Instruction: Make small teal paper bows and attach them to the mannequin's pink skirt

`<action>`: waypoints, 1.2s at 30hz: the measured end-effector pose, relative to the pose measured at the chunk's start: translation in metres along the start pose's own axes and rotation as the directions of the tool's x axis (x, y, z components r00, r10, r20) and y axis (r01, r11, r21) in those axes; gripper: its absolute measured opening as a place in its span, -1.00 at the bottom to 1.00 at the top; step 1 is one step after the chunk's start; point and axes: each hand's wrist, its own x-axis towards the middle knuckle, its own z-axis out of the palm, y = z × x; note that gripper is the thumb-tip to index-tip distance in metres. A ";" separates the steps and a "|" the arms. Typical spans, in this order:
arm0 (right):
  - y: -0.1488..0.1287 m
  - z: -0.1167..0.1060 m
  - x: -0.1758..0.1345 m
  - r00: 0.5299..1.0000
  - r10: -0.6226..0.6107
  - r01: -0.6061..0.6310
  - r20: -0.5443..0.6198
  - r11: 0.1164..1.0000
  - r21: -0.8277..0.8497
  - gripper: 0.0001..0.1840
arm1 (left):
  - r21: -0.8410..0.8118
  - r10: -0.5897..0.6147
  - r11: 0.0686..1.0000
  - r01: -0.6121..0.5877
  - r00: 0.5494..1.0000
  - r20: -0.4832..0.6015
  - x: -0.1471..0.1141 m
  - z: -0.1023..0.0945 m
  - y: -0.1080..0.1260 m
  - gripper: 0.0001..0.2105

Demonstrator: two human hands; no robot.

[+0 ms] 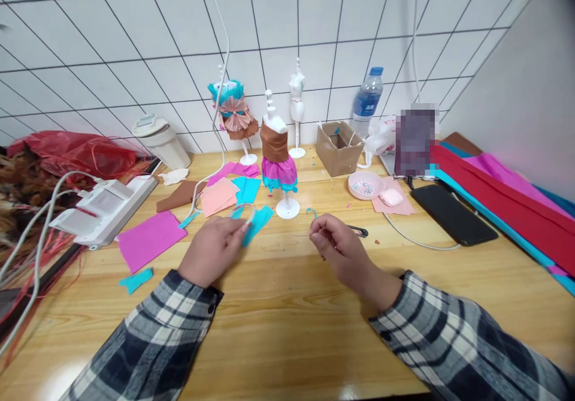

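My left hand (214, 248) is closed, with thumb and forefinger pinching a thin, pale ring-shaped item (245, 207), perhaps a narrow roll, above a turquoise fabric piece (257, 226). My right hand (336, 251) has its fingertips pressed together. A fine line shows at those fingertips, too thin to name, and what they hold is hidden. Just behind them lies a small teal curl (311, 211), and beside them black-handled scissors (359, 231). Between and beyond both hands stands a small dress form (275, 143) in a brown top and a magenta skirt with turquoise trim.
Behind are a second dressed form (234, 113), a bare white form (297, 98), a cardboard box (340, 154) and a water bottle (367, 101). Fabric pieces (150, 240) and a power strip (108, 212) lie left. Rightward are a bead dish (365, 186), a phone (453, 214) and folded cloth (507, 200).
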 end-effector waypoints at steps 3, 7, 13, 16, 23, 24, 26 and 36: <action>0.003 0.003 0.002 0.986 0.153 -0.160 0.068 0.980 0.118 -0.88 | 0.117 0.070 0.990 -0.085 0.989 0.127 0.000 0.015 -0.002 -0.67; 0.002 0.003 0.003 0.968 0.214 -0.236 0.133 0.955 0.181 -0.88 | 0.119 0.003 0.993 -0.010 0.998 0.059 0.000 0.019 0.006 -0.65; 0.001 0.008 0.004 0.952 0.202 -0.249 0.228 0.947 0.201 -0.90 | -0.436 0.095 0.898 -0.051 0.992 0.081 -0.008 0.011 0.044 -0.65; 0.003 0.010 0.004 0.950 0.189 -0.228 0.249 0.965 0.134 -0.92 | -0.524 0.159 0.850 -0.058 0.975 0.152 -0.014 0.018 0.062 -0.67; 0.005 0.014 0.003 0.940 0.253 -0.286 0.229 0.950 0.123 -0.94 | -0.561 0.072 0.827 0.027 0.986 0.153 -0.015 0.025 0.072 -0.77; 0.005 0.015 0.004 0.936 0.276 -0.309 0.218 0.942 0.131 -0.92 | -0.588 0.038 0.806 0.067 0.986 0.165 -0.014 0.025 0.071 -0.77; 0.006 0.014 0.005 0.934 0.314 -0.338 0.171 0.931 0.135 -0.82 | -0.653 -0.046 0.739 0.167 0.979 0.198 -0.013 0.025 0.068 -0.76; -0.001 0.002 -0.003 0.947 -0.312 0.314 0.079 0.846 -0.431 -0.85 | -0.917 -0.143 0.137 0.374 0.924 0.356 -0.018 0.038 0.065 -0.74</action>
